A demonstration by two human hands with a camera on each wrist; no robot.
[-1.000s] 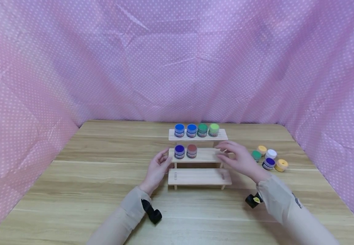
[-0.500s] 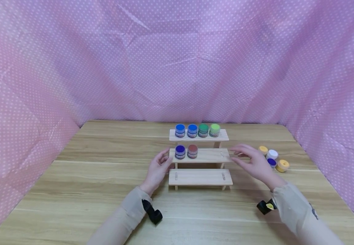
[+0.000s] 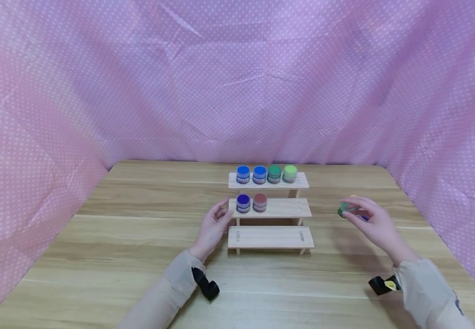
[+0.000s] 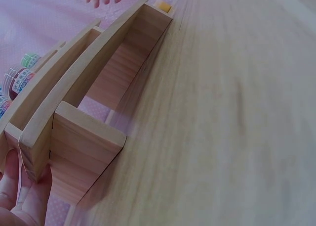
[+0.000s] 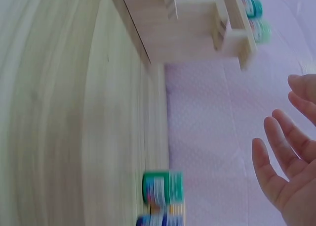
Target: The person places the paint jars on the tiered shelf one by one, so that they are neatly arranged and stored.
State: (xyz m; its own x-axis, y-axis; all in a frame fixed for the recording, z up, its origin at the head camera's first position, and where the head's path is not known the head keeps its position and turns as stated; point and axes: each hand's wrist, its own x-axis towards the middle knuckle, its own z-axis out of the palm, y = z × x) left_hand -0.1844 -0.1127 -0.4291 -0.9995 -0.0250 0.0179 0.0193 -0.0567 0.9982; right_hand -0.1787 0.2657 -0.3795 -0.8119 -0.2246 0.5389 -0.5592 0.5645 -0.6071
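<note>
My left hand (image 3: pixel 214 226) grips the left end of the three-tier wooden rack (image 3: pixel 284 208); in the left wrist view its fingertips pinch the board's end. On the middle tier stand a violet paint jar (image 3: pixel 243 204) and a brownish-red paint jar (image 3: pixel 260 203). The top tier bears two blue jars (image 3: pixel 259 175), a green jar (image 3: pixel 274 174) and a light green jar (image 3: pixel 289 174). Off to the right, my right hand (image 3: pixel 379 228) hovers over loose paint jars, its fingers loosely bent and holding nothing. Closest to its fingertips is a green jar (image 5: pixel 160 188).
Beside that green jar is a violet-blue jar (image 5: pixel 159 220); the right hand mostly hides the other loose jars. A yellow jar (image 4: pixel 163 7) peeks out past the rack. Pink dotted cloth (image 3: pixel 237 100) hangs behind the wooden table (image 3: pixel 139 219).
My right hand has moved from the right end of the middle tier rightward to above the loose jars, now covering most of them. The left hand has stayed at the rack.
</note>
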